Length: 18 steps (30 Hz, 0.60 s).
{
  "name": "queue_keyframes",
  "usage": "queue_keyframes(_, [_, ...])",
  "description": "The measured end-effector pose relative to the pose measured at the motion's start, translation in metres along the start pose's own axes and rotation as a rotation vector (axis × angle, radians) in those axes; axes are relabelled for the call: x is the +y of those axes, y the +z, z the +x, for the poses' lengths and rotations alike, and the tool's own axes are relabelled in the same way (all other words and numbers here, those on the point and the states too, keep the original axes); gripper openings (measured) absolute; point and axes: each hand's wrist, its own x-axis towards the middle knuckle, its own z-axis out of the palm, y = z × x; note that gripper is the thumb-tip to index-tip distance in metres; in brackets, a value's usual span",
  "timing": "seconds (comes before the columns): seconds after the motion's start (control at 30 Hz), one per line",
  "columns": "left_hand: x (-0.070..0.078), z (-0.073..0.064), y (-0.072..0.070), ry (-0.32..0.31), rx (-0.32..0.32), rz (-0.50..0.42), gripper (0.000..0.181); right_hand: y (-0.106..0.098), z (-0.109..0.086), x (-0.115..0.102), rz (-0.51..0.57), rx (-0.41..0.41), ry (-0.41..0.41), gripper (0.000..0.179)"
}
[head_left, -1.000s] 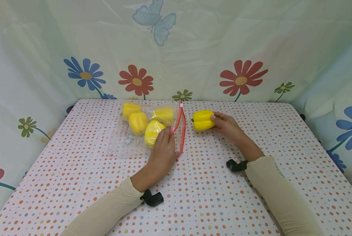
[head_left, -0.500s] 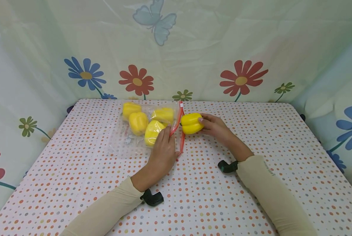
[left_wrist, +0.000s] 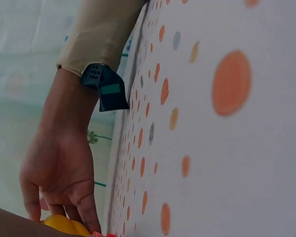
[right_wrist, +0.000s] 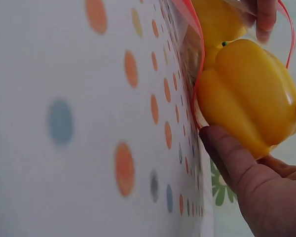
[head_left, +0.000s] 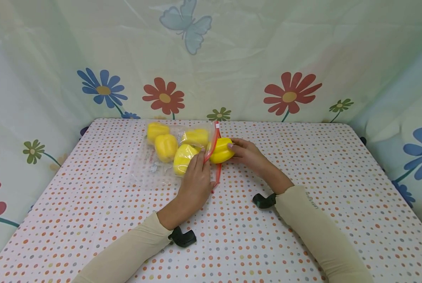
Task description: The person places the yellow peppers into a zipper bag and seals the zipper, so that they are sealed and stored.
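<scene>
A clear zip bag (head_left: 143, 173) with a red zip edge lies left of centre, several yellow bell peppers (head_left: 166, 148) inside it. My left hand (head_left: 194, 186) lies over the bag's mouth and pinches the upper lip, holding it raised; its fingers (right_wrist: 265, 19) show beside the plastic in the right wrist view. Another bell pepper (head_left: 223, 151) is gripped between thumb and fingers of my right hand (head_left: 251, 159). Its stem end is inside the mouth, its rear outside. In the right wrist view this pepper (right_wrist: 251, 94) sits between the two red zip edges (right_wrist: 201, 54), close to a pepper inside.
A white dotted cloth (head_left: 239, 236) covers the table. Behind it hangs a curtain (head_left: 239, 90) with flowers and a butterfly. A black camera mount (head_left: 182, 237) is on the left wrist, another mount (head_left: 264, 201) on the right.
My right hand has carried the bell pepper leftward, from beside the bag to partly inside its mouth. The left hand and the bag have stayed in place.
</scene>
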Motion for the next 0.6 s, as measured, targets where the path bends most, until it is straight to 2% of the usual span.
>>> queue_keyframes(0.27, [0.0003,0.0005,-0.0006,0.008,0.007,0.003,0.077,0.0035,0.0029,0.0011,0.08,-0.035,0.0,0.057])
queue_keyframes(0.5, [0.0004,0.0003,-0.0007,0.003,-0.011,0.013,0.077,0.0068,0.0025,-0.0029,-0.018,0.062,0.059,0.054])
queue_keyframes(0.6, [0.0004,0.0003,-0.0008,-0.003,-0.02,0.021,0.077,0.0097,0.0031,-0.0033,-0.025,0.069,0.073,0.056])
